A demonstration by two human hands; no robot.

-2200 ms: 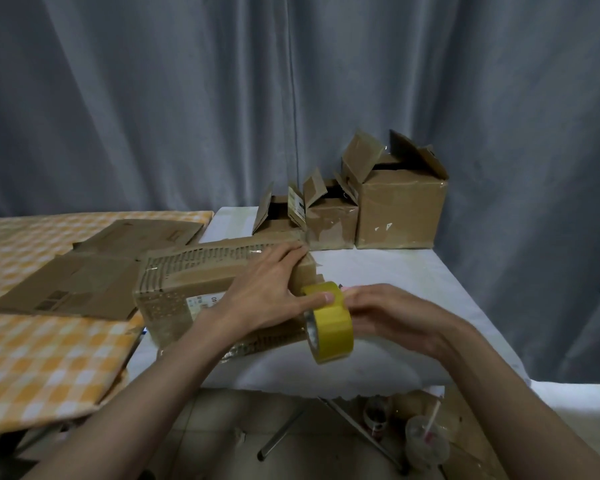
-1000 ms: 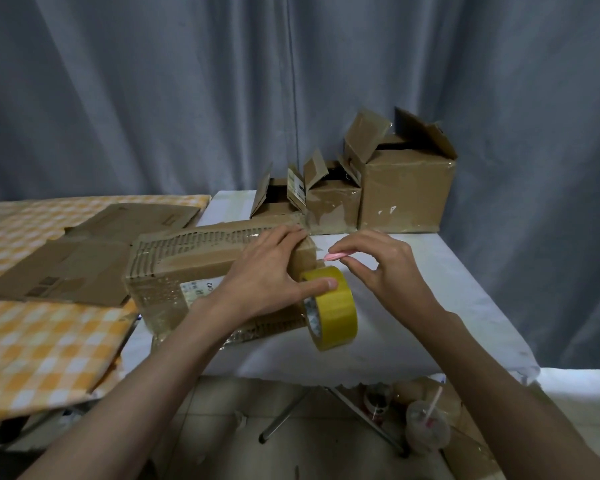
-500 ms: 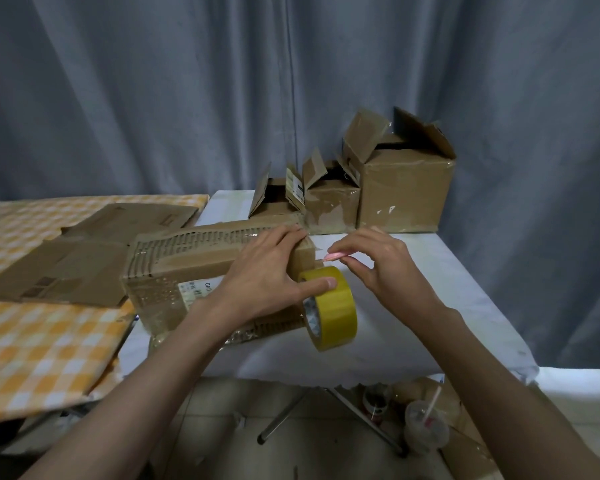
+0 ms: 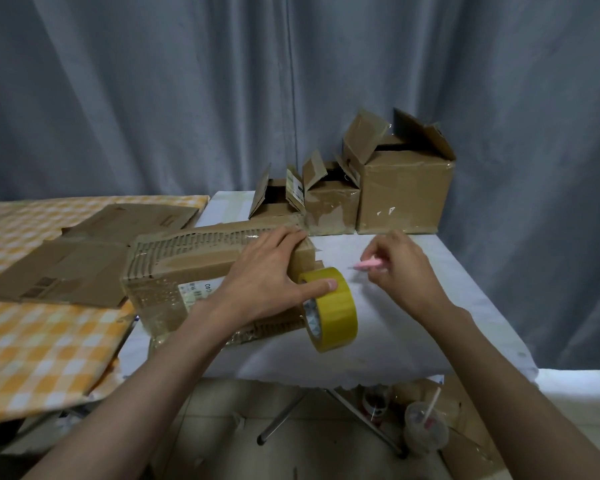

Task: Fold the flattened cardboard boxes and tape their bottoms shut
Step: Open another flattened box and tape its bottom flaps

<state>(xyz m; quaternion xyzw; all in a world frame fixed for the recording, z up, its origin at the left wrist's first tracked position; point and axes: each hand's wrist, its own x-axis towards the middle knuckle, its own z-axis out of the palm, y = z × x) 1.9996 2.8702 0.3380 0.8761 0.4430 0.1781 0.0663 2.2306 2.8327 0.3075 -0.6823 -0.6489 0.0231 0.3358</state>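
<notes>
A folded cardboard box (image 4: 187,268) lies on its side on the white table (image 4: 413,341), its taped bottom facing me. My left hand (image 4: 267,271) rests on the box's right end, fingers over the top edge and thumb pressing on the yellow tape roll (image 4: 333,310) that stands against that end. My right hand (image 4: 402,268) hovers to the right of the roll and pinches a small pink cutter (image 4: 369,264), its tip pointing left toward the box.
Three folded boxes (image 4: 402,192) with open flaps stand at the table's back edge. Flattened cardboard (image 4: 59,271) lies on the orange checked table (image 4: 32,341) to the left. A plastic cup with a straw (image 4: 425,427) sits on the floor below.
My right hand let go of the tape roll, picked up the pink cutter and brought it to the box's right end, then drew away to the right. My left hand stayed put.
</notes>
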